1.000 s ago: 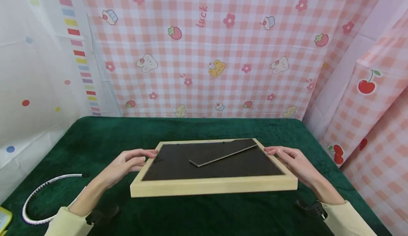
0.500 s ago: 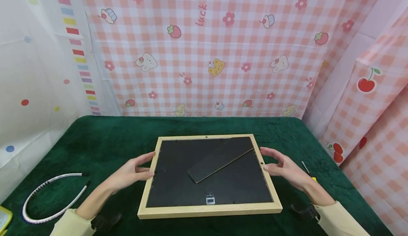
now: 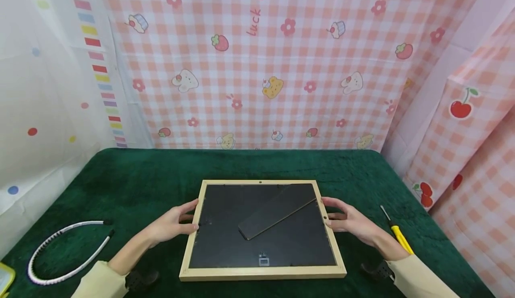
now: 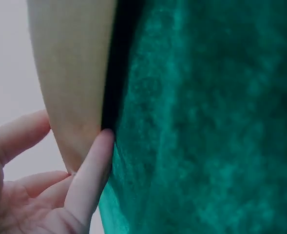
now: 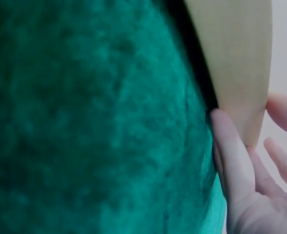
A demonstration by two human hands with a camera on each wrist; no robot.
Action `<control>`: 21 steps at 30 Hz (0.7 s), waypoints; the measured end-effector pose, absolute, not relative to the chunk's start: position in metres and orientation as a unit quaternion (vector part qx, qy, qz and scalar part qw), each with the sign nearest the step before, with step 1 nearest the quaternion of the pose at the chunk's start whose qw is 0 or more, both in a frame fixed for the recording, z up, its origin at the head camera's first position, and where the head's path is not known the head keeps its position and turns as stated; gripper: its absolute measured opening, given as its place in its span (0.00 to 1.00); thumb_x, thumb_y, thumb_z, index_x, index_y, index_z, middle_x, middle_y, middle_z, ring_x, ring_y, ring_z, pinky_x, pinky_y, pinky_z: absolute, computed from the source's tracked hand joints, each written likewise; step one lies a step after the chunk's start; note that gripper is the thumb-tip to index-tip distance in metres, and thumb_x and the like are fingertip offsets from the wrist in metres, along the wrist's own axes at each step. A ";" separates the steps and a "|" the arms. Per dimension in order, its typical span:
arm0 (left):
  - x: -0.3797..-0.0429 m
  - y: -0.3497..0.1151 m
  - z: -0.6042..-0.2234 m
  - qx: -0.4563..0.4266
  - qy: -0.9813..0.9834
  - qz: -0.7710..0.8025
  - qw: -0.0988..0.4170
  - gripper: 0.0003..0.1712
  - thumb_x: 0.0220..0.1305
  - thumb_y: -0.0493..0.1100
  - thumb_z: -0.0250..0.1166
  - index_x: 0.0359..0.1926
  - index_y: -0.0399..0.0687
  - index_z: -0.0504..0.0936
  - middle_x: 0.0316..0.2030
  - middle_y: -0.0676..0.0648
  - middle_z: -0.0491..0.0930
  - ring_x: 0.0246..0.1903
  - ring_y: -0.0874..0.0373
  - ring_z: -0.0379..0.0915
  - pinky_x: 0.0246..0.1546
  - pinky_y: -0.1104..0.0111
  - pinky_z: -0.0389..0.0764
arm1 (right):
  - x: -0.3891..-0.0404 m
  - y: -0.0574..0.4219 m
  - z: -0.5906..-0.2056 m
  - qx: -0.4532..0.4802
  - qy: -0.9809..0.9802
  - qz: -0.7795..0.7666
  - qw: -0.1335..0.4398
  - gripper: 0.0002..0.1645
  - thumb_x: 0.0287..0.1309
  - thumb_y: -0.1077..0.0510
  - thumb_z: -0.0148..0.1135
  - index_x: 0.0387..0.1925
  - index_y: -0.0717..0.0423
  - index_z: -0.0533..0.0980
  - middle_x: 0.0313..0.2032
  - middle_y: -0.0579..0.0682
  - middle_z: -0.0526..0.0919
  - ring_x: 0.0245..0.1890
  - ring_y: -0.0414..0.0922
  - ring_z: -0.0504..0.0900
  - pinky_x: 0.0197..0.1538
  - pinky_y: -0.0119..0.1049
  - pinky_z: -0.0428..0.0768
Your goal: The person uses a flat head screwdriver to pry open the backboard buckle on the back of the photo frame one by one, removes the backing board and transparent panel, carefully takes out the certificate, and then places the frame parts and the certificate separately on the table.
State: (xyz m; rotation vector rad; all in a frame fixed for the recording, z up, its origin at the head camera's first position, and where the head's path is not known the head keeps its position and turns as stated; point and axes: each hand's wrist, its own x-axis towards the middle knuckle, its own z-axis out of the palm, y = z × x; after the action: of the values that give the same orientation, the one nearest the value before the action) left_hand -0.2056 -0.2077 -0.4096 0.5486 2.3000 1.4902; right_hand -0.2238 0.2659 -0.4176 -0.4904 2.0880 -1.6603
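Observation:
A picture frame (image 3: 263, 273) with a pale wooden border lies back side up, level and close over the green cloth. Its black backing (image 3: 225, 213) bears a slanting stand leg (image 3: 261, 222) lying flat and a small metal hanger (image 3: 263, 260) near the front edge. My left hand (image 3: 173, 222) grips the left side of the border, thumb toward me. On the opposite side my right hand (image 3: 354, 222) holds the border the same way. Both wrist views show fingertips at either edge of the wooden side (image 4: 77, 63), one (image 4: 103, 139) beside a dark gap above the cloth.
A white headband (image 3: 38, 262) with dark tips lies at the left. At the right, by my forearm, is a yellow-handled screwdriver (image 3: 396, 233). A yellow-edged object (image 3: 6, 275) is cut off at the left. The green-covered table (image 3: 257, 161) ends at a pink checked curtain (image 3: 257, 65).
The raised, tilted picture frame has come down level, toward me, its stand leg sinking flat against the backing. Both hands moved with it. The screwdriver has come into view beside the right forearm.

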 end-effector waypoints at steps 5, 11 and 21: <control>-0.204 -0.203 -0.406 0.191 0.847 0.474 0.147 0.42 0.55 0.38 0.62 0.64 0.28 0.48 0.58 0.31 0.57 0.53 0.37 0.58 0.42 0.56 0.71 | -0.224 0.266 -0.417 -0.166 0.758 -0.594 0.214 0.39 0.56 0.62 0.56 0.65 0.60 0.49 0.61 0.63 0.52 0.56 0.59 0.60 0.46 0.45 0.72; -0.200 -0.199 -0.397 0.194 0.858 0.443 0.173 0.46 0.55 0.45 0.62 0.64 0.28 0.45 0.58 0.32 0.58 0.53 0.40 0.58 0.40 0.59 0.72 | -0.233 0.267 -0.412 -0.164 0.759 -0.592 0.216 0.38 0.58 0.62 0.54 0.64 0.65 0.47 0.59 0.68 0.54 0.53 0.57 0.65 0.45 0.46 0.73; -0.170 -0.206 -0.412 0.228 0.896 0.269 0.270 0.64 0.37 0.63 0.69 0.68 0.59 0.38 0.61 0.39 0.54 0.56 0.44 0.55 0.48 0.46 0.61 | -0.266 0.258 -0.409 -0.118 0.785 -0.575 0.196 0.38 0.59 0.57 0.54 0.65 0.63 0.47 0.60 0.67 0.53 0.55 0.59 0.63 0.45 0.46 0.73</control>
State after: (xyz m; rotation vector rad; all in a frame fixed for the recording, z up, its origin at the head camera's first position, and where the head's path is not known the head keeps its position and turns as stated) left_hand -0.1697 -0.2061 -0.4120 0.6148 2.4135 0.7262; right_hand -0.2662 0.2584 -0.4094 -0.3300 2.2004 -1.6123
